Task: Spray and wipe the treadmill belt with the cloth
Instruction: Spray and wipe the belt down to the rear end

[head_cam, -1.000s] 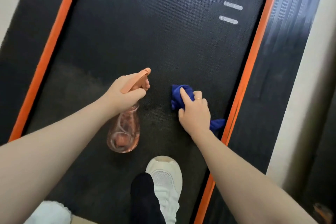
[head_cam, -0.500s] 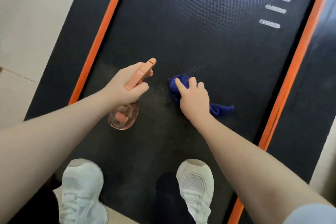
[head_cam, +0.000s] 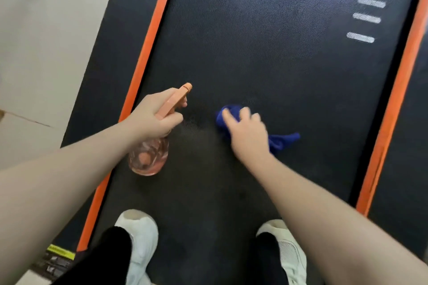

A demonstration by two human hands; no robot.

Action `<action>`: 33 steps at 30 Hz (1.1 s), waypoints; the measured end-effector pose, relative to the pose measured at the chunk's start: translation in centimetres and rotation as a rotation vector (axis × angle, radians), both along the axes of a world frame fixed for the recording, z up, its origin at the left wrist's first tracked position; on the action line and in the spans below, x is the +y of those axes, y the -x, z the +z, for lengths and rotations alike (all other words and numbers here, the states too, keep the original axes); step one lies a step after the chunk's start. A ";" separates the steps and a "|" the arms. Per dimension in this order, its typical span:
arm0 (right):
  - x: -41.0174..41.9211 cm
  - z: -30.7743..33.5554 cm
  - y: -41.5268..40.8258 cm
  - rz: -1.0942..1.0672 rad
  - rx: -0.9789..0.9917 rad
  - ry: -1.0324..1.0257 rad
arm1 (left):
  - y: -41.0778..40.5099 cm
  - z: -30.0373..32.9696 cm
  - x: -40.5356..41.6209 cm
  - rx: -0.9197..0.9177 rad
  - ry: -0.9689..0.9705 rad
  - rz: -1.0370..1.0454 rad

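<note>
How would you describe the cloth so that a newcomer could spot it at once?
Find the black treadmill belt between its orange stripes. Near its middle, the right hand presses a crumpled cloth onto it: the only deep-blue thing here.

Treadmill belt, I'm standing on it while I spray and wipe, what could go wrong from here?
1. Both white sneakers stand on the treadmill belt just behind the patch being wiped; spray may make it slippery underfoot.
2. The blue cloth trails loose beside the right hand and could snag or bunch.
3. The spray bottle in the left hand points ahead, possibly missing the cloth's path.
</note>
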State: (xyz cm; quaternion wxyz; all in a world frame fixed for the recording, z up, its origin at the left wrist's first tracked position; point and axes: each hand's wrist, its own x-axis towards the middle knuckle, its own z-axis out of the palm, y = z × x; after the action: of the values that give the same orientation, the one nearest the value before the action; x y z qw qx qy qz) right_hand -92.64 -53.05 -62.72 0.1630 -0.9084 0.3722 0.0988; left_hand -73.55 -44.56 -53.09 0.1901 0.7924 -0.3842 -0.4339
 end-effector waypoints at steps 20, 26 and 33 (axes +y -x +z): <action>1.4 0.5 -7.0 0.564 0.199 -0.062 | -6.2 -4.1 7.5 0.053 -0.196 0.215; -3.7 1.7 -4.2 0.077 0.258 -0.160 | -5.6 -4.7 8.8 0.059 -0.223 0.088; -3.1 1.5 -1.3 -0.032 0.213 -0.151 | -2.8 -4.3 7.3 0.259 -0.177 -0.331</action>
State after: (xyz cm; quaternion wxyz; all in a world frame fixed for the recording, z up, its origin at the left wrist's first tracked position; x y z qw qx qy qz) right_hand -91.32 -56.15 -61.25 0.1919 -0.8719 0.3934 0.2197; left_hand -70.71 -37.31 -57.38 0.0940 0.6698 -0.4418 -0.5893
